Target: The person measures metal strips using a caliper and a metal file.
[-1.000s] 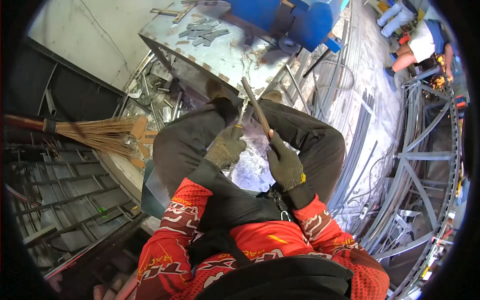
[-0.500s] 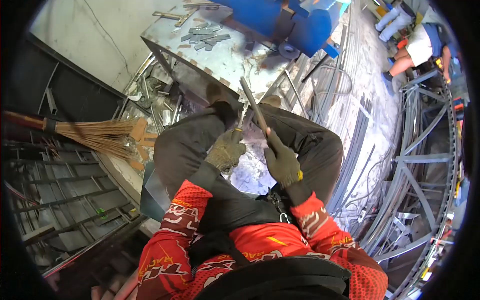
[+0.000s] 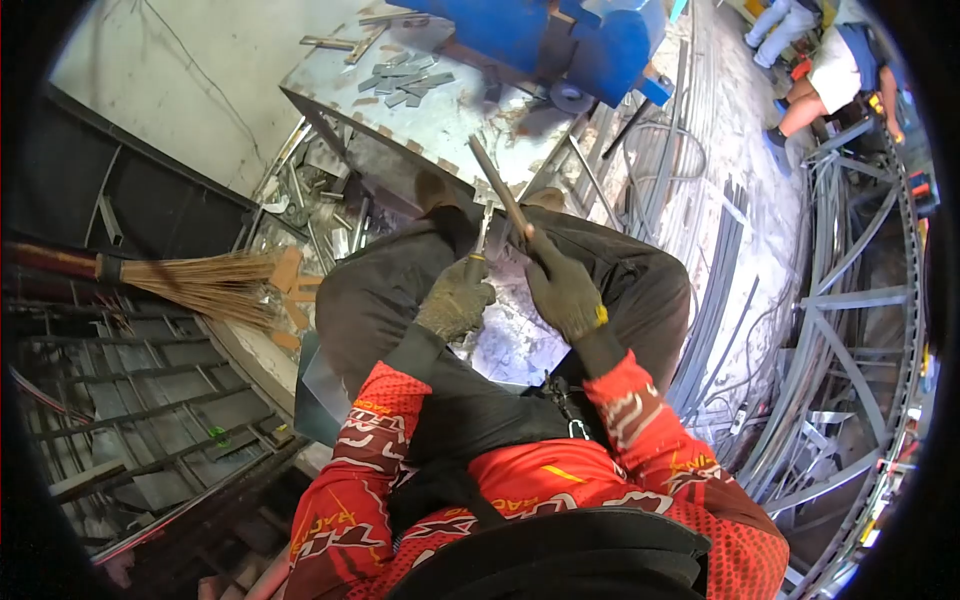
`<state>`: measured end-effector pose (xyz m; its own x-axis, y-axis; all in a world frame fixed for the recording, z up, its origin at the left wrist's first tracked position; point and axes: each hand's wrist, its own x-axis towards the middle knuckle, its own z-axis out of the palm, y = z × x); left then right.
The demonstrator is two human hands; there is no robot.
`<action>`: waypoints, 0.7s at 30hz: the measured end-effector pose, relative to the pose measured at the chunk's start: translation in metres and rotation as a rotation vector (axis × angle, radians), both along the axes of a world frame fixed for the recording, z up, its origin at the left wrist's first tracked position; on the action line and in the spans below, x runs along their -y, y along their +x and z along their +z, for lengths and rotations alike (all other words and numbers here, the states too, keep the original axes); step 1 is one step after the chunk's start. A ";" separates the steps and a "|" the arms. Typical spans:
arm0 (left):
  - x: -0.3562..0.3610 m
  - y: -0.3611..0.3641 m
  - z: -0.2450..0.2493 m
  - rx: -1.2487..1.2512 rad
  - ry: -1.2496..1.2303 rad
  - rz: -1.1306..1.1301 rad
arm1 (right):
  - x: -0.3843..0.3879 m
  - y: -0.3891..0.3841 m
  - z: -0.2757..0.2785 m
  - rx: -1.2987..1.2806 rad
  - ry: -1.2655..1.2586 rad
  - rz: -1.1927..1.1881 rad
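Observation:
My left hand (image 3: 456, 300), in a dark knitted glove, is closed around the handle of a slim tool (image 3: 484, 232) with a narrow metal shaft pointing forward; its exact kind does not show clearly. Beside it, my right hand (image 3: 566, 292), gloved too, grips the near end of a long brownish metal bar (image 3: 494, 180). The bar slants forward and left, its far end beyond the tool's tip. Both hands are between my bent knees, above a pale, brightly lit surface (image 3: 510, 335).
A metal table (image 3: 450, 125) ahead carries small flat metal pieces (image 3: 405, 78) and blue machinery (image 3: 570, 50). A broom (image 3: 200, 285) lies left. Long metal strips (image 3: 715, 280) and a curved metal frame (image 3: 860, 300) are at right. Another person (image 3: 835, 85) bends over at the far right.
My right hand and the metal bar have moved slightly forward. My left hand stays nearly in place, holding the slim tool. The view has shifted a little.

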<state>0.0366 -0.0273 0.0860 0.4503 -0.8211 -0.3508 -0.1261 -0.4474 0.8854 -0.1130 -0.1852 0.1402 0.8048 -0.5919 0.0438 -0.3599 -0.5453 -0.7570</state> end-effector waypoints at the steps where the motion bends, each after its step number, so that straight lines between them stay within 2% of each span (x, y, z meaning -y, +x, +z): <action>1: -0.002 -0.001 -0.003 -0.006 0.000 0.003 | -0.007 -0.017 0.000 -0.060 -0.013 -0.010; 3: -0.004 -0.006 -0.010 0.267 -0.290 -0.034 | -0.017 -0.040 -0.001 -0.111 0.000 -0.019; 4: -0.004 -0.007 -0.018 0.266 -0.290 -0.032 | -0.018 -0.043 -0.001 -0.150 0.014 -0.034; 6: -0.001 -0.005 -0.031 0.198 -0.100 0.046 | -0.010 -0.028 -0.002 -0.085 0.020 -0.044; 7: 0.001 -0.003 -0.021 0.211 -0.099 0.037 | -0.001 -0.013 -0.004 -0.092 0.025 -0.038; 9: 0.001 -0.003 0.001 -0.004 -0.062 0.048 | 0.026 0.016 -0.009 -0.087 0.033 -0.034; 11: 0.001 -0.009 0.027 -0.046 -0.027 0.040 | 0.051 0.037 -0.015 0.095 -0.100 0.100; 13: -0.001 -0.006 0.039 -0.084 0.003 0.035 | 0.055 0.032 -0.002 0.118 -0.046 0.077; 15: -0.011 -0.004 0.043 -0.613 -0.085 0.098 | 0.057 0.013 -0.009 0.124 0.022 -0.011; 16: -0.013 -0.002 0.047 -0.607 -0.079 0.108 | 0.057 -0.002 -0.022 0.128 0.031 -0.003; 18: -0.015 0.000 0.056 -0.736 -0.224 0.012 | 0.055 -0.025 -0.040 0.407 -0.113 -0.111; 19: -0.014 -0.001 0.060 -0.733 -0.214 0.011 | 0.057 -0.029 -0.045 0.410 -0.105 -0.117; 21: -0.009 -0.002 0.066 -0.785 -0.248 -0.042 | 0.061 -0.037 -0.049 0.232 0.054 -0.285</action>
